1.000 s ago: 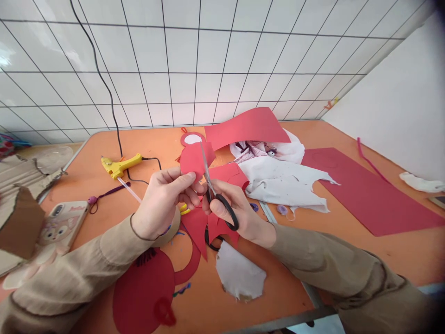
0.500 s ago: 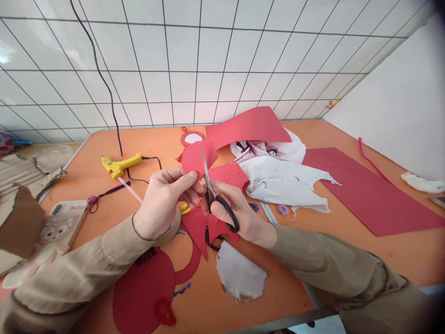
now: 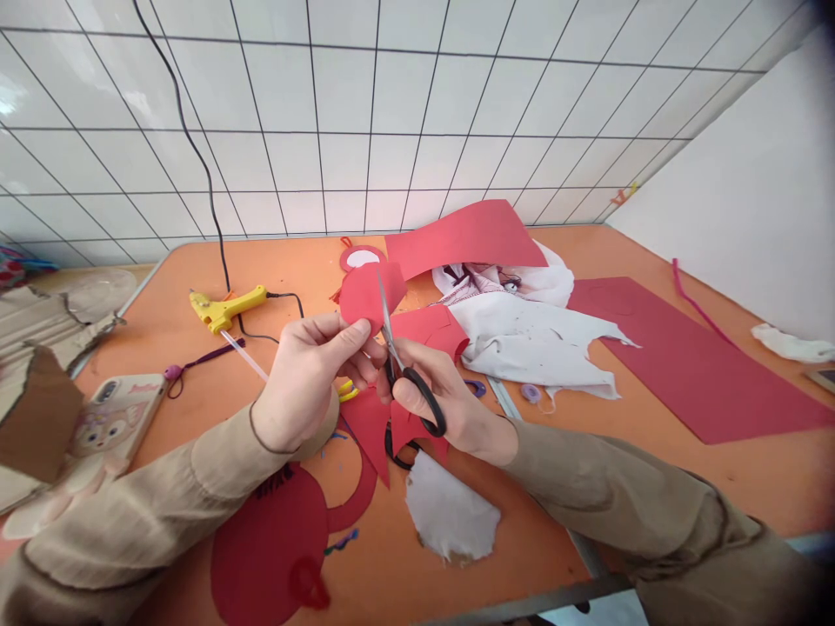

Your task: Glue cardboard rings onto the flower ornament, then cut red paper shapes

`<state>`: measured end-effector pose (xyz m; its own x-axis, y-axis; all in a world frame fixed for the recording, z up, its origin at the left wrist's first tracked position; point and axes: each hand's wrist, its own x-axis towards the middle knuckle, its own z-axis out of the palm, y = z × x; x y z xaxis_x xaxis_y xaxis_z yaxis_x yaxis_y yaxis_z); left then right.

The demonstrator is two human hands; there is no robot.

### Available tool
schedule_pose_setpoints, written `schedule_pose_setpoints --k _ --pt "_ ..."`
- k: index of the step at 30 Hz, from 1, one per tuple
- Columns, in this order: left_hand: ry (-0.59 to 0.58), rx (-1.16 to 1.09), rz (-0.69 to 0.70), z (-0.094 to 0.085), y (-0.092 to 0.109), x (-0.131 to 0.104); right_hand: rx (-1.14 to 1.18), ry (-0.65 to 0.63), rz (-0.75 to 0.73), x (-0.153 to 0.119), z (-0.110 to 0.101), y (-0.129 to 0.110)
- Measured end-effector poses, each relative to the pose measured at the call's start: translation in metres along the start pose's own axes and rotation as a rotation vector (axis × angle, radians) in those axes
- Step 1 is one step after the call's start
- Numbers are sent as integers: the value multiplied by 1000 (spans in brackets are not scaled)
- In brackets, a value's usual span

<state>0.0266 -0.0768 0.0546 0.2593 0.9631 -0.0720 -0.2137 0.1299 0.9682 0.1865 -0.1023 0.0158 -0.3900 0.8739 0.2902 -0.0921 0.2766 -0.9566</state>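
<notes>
My left hand (image 3: 323, 361) pinches a small piece of red paper (image 3: 361, 294) by its lower edge, the left side of which is rounded. My right hand (image 3: 450, 396) grips a pair of black-handled scissors (image 3: 427, 402), thumb in one loop. The blades point up and away and lie across the paper's right part. Beneath both hands are red paper scraps (image 3: 369, 430), with another black handle loop (image 3: 399, 454) partly under them. A large red paper cutout (image 3: 274, 548) lies nearer to me, partly behind my left sleeve.
A yellow glue gun (image 3: 228, 309) with a cord lies at left, near a phone (image 3: 123, 417) and torn cardboard (image 3: 39, 417). White cloth (image 3: 535, 339) and a red sheet (image 3: 691, 374) are at right. A white cloth scrap (image 3: 450, 509) lies in front. The tiled wall (image 3: 339, 96) bounds the table behind.
Both hands stay in nearly the same place. The scissors' handle has shifted very slightly left, and the paper remains between the blades and my left fingers.
</notes>
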Motion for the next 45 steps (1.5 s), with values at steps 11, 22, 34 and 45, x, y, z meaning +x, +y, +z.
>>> schedule_pose_setpoints --k 11,22,34,45 --pt "5 17 -9 1 2 -1 -9 18 -9 2 1 -2" --pt "11 -4 -7 0 0 0 2 9 -26 2 2 -2" --pt "26 -9 -17 2 2 -1 -2 12 6 0 1 -1" --pt "-2 -10 16 -1 4 0 -15 -47 32 2 -9 0"
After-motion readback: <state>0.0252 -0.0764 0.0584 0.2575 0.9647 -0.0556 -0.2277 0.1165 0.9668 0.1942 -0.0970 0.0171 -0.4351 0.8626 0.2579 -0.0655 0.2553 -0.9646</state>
